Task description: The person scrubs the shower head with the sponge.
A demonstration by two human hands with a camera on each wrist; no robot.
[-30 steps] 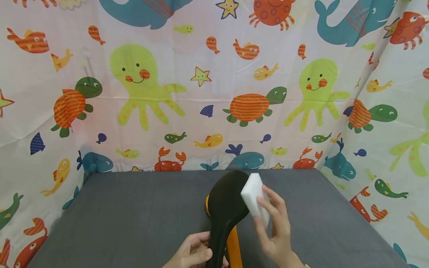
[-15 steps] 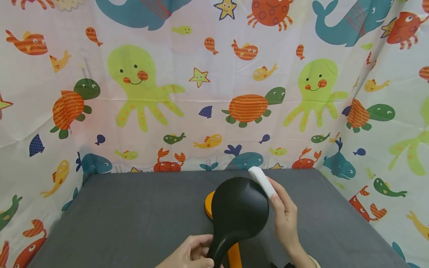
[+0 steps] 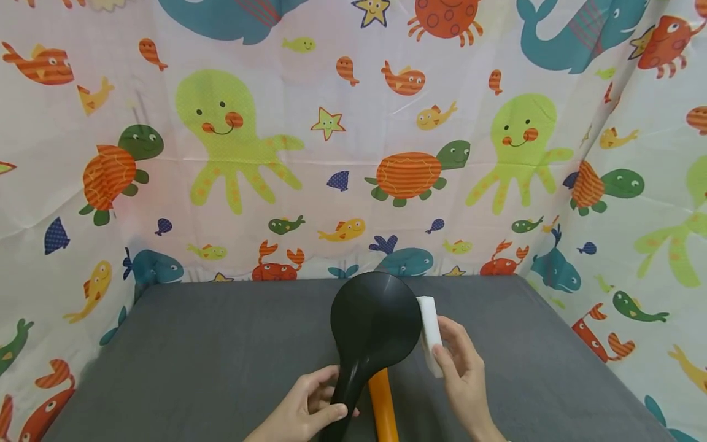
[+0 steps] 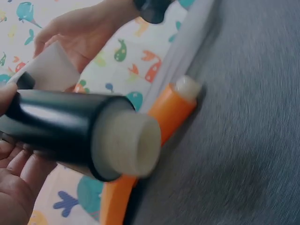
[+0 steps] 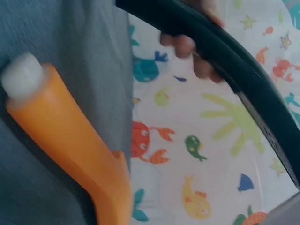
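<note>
My left hand (image 3: 309, 405) grips a black handheld shower head (image 3: 375, 319) by its handle, the smooth round back facing the head camera. In the left wrist view the handle (image 4: 56, 124) ends in a pale tubular fitting. My right hand (image 3: 461, 374) pinches a white sponge block (image 3: 431, 337) along the right rim of the head, its edge right at the black surface. In the right wrist view, small holes show on the head's face, and a corner of the sponge (image 5: 288, 211) appears at lower right. Behind the black handle lies an orange shower head (image 3: 383, 402).
The orange shower head (image 5: 75, 136) rests on the grey cloth-covered table (image 3: 221, 356), its pale end toward the near side. A white curtain (image 3: 309, 80) printed with sea animals stands behind the table and along both sides.
The black shower head has turned from a slanted view to show its back, then shifted left and up. The sponge has gone from the upper right rim down to the right side.
</note>
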